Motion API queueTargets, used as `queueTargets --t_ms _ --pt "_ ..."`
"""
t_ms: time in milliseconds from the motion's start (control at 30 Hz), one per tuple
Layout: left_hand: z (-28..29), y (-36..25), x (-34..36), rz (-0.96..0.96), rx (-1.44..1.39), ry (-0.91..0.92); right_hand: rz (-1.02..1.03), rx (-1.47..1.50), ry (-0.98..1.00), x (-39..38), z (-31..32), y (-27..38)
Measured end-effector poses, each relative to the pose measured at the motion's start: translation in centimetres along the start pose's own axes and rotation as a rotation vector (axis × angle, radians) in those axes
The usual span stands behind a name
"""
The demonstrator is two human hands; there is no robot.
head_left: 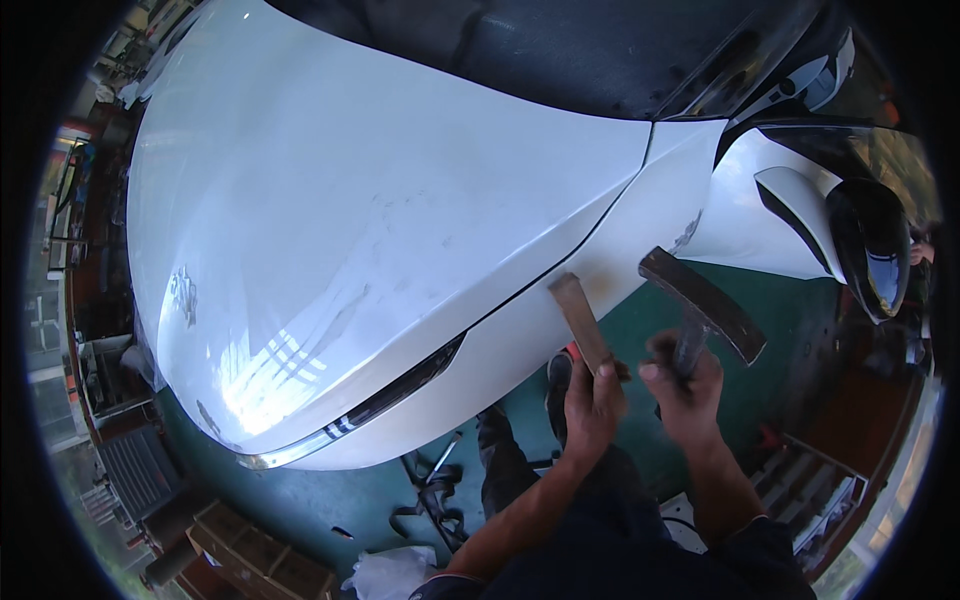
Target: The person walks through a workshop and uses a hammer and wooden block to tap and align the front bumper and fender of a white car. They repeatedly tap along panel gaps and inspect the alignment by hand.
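My left hand (595, 405) is closed around the lower end of a flat piece of wood (578, 315). The wood's upper end is over the white front fender (600, 265) of a car; whether it touches the paint I cannot tell. Just to the right, my right hand (685, 395) grips the handle of a hammer (705, 305), close below its dark, worn metal head. The hammer head is raised, apart from the wood. Up and to the left spreads the white hood (350, 180), with smudges and a scuffed patch near its front. A slim headlight (400, 385) runs along its edge.
To the right stand a white door panel and a black-and-white side mirror (870, 240). Black straps (430, 500) and a white plastic bag (390, 572) lie on the green floor (270, 480). A cardboard box (255, 555) sits lower left. Another person's hand (922, 252) shows far right.
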State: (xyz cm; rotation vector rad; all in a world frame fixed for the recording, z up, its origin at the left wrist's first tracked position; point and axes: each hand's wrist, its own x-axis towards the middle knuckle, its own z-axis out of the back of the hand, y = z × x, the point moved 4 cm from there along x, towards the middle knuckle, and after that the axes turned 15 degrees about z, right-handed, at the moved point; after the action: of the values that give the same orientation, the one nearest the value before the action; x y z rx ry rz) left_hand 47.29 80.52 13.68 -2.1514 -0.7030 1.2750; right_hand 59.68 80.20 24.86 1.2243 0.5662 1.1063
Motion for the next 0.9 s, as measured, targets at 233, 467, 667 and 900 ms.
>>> queueTargets --t_ms 233,467,667,900 --pt "0.0 1.5 -4.1 0.149 0.436 0.203 -0.384 0.293 0.002 -2.3 1.1 -3.5" --pt "3.7 -10.5 -3.8 -0.559 1.71 -0.161 -0.312 0.51 -0.072 -5.6 3.7 -4.6" --pt "2.7 -17.0 0.0 -0.922 2.297 -0.244 -0.306 0.557 -0.184 -8.0 5.5 -6.0" --pt "2.3 -17.1 -0.6 -0.97 2.512 -0.265 -0.404 0.61 -0.246 -10.1 6.8 -6.6"
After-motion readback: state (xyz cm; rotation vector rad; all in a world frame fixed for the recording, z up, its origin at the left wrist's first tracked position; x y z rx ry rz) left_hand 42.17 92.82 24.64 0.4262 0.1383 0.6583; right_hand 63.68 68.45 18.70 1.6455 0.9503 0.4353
